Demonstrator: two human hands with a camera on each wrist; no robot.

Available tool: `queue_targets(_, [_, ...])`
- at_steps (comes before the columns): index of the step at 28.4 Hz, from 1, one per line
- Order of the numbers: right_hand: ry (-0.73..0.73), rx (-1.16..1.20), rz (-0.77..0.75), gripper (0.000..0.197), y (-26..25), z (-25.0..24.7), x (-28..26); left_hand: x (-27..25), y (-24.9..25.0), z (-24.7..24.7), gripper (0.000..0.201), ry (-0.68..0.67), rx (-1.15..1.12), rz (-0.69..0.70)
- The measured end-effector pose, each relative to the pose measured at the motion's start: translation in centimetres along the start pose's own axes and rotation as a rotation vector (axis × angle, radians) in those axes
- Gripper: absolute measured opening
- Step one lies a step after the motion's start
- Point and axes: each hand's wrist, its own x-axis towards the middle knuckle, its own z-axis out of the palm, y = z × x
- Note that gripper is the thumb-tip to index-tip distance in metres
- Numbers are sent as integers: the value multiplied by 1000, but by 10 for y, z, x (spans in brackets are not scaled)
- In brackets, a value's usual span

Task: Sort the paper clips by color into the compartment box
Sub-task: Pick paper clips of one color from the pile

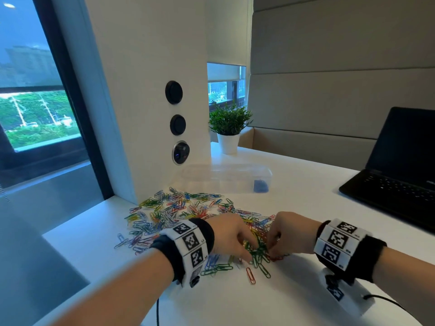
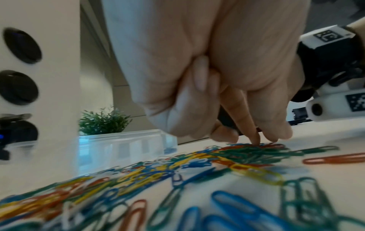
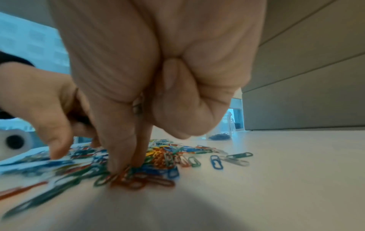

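Observation:
A wide pile of mixed colored paper clips (image 1: 179,212) lies on the white table. Behind it stands the clear compartment box (image 1: 226,177), with blue clips (image 1: 260,186) in its right end cell. Both hands work at the pile's near right edge, almost touching. My left hand (image 1: 247,252) curls down, and its fingertips (image 2: 256,140) pinch at a clump of green clips (image 2: 252,153). My right hand (image 1: 273,251) pinches red clips (image 3: 142,182) between thumb and forefinger (image 3: 118,164). Its other fingers are folded into the palm.
An open black laptop (image 1: 400,165) sits at the right. A potted plant (image 1: 229,128) stands behind the box. A white column with round sockets (image 1: 179,124) rises at the pile's far left. The table's left edge runs close to the pile.

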Motion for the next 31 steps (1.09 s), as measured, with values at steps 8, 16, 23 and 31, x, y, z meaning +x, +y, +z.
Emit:
queue_targets(8, [58,-96,43,23,-1,7,-12,5,7,9,34,40,186,61])
queue_targets(16, [95,-49,4,15,0,3,-12,1,9,12,18,36,245,70])
queue_targets(23, [80,-27,17,30,-16,17,-14,-6,-11,-2,19,143,-39,-56])
queue_targets(31, [89,-24,-38,16,-18,12,-3,-16,-26,-14,18,81,-785,-238])
